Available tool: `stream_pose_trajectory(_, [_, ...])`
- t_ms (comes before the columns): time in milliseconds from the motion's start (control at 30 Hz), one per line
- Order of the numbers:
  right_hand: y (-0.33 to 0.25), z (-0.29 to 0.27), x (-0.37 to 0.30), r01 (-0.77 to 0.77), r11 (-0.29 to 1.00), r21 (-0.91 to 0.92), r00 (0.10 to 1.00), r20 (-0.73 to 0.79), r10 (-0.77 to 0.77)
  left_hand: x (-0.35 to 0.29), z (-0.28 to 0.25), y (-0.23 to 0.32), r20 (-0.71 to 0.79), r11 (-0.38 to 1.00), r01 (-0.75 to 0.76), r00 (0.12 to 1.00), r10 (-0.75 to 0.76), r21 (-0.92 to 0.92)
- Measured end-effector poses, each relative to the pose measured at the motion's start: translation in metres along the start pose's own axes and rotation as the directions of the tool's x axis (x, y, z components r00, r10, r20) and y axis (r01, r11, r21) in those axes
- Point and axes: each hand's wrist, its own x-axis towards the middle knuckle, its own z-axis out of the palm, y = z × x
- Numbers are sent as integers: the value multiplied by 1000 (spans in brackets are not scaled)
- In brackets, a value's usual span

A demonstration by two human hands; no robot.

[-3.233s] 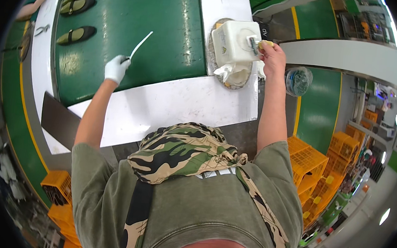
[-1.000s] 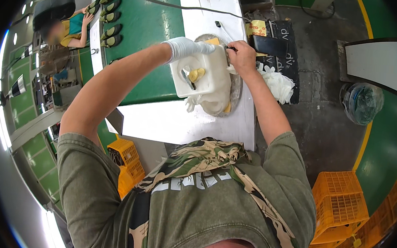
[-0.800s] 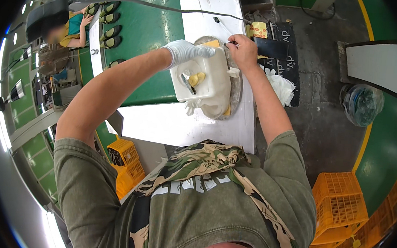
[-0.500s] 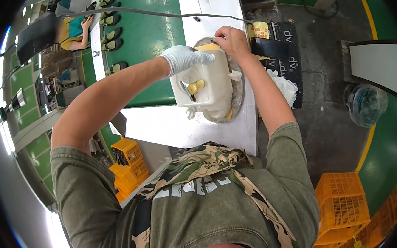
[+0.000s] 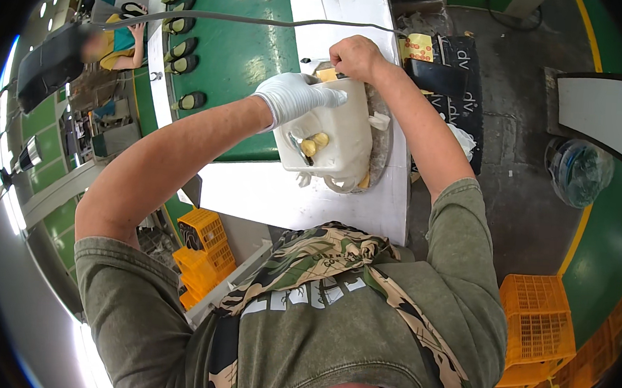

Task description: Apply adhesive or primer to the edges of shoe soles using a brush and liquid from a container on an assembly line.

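The white container (image 5: 351,132), its long axis running roughly away from the person, lies on the tabletop (image 5: 260,194) bodyward of the bare right hand (image 5: 358,57), closed around a small dark piece (image 5: 341,76), and nearer the gloved left hand (image 5: 296,101), thumb laid over its far end, hidden fingers' grip unclear.

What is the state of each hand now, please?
Left hand: gloved, on the white container; grip unclear.
Right hand: curled; whether it holds anything is unclear.
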Motion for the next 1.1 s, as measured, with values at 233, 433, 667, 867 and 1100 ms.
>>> stream_pose_trajectory(233, [-20, -4, 4, -79, 991, -108, 981, 171, 97, -7, -4, 7, 37, 999, 33, 999, -34, 25])
stream_pose_trajectory(433, [-17, -13, 13, -35, 994, -105, 936, 344, 69, -7, -4, 12, 29, 998, 28, 999, -30, 57])
stream_pose_trajectory(667, [-18, -14, 14, -44, 992, -121, 935, 344, 84, -4, -4, 12, 34, 995, 44, 998, -47, 87])
stream_pose_trajectory(867, [-18, -16, 11, -66, 991, -117, 928, 357, 104, -6, -5, 15, 28, 997, 53, 998, -55, 64])
stream_pose_trajectory(1100, [-17, -14, 11, -19, 990, -141, 919, 387, 73, -6, -4, 15, 27, 999, 22, 999, -23, 44])
